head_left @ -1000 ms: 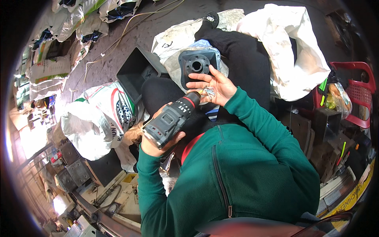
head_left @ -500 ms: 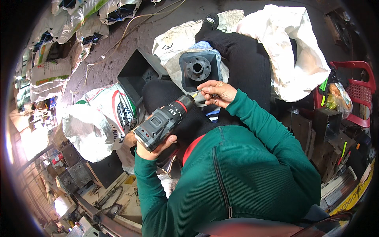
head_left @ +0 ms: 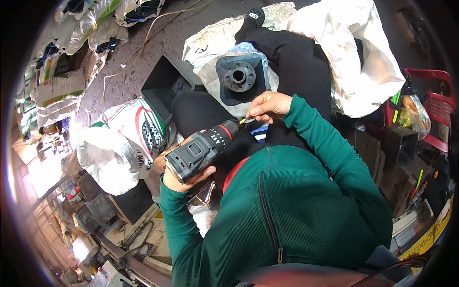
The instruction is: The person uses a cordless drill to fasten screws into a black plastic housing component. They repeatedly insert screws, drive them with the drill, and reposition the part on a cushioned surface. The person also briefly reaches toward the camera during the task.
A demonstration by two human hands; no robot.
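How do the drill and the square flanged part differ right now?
Support: the drill is gripped in the left hand, while neither hand grips the flanged part.
Shape: the drill is long, with a narrowing nose; the flanged part is squarish, with a round, holed hub.
Colour: the drill has a red ring; the flanged part shows none.
Shared: both are mostly dark.

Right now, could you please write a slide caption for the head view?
Left hand holding a drill, right hand near its front end, a dark square part beyond.
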